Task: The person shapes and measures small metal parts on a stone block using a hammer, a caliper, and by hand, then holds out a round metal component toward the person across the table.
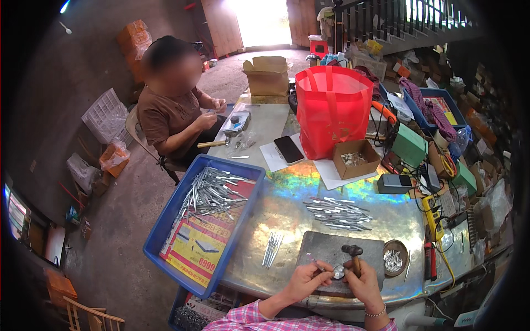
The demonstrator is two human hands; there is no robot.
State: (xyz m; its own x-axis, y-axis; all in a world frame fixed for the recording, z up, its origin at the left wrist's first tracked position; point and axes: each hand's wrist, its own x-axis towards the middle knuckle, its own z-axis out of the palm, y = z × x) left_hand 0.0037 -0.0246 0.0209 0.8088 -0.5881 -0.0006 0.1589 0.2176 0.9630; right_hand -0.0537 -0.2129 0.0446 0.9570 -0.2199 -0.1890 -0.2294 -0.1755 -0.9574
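Note:
My left hand (pixel 305 280) is closed in a pinch on a thin metal rod (pixel 318 266), over the front of a dark grey block (pixel 338 243). My right hand (pixel 365 285) grips a small hammer (pixel 356 266) by its wooden handle, head pointing away from me. Between my fingertips lies a small shiny silvery piece (pixel 338 271); which hand holds it I cannot tell. Right of the block stands a round bowl (pixel 404 248) of small silvery parts. Several slim metal rods (pixel 272 250) lie left of the block, and a larger pile of rods (pixel 337 213) lies behind it.
At the left, a blue tray (pixel 249 212) holds many metal rods. Behind are a phone (pixel 289 150), a red bag (pixel 331 110) and a small cardboard box (pixel 356 160). Red-handled pliers (pixel 432 262) and cables lie right. A co-worker (pixel 174 105) sits across, handling something small.

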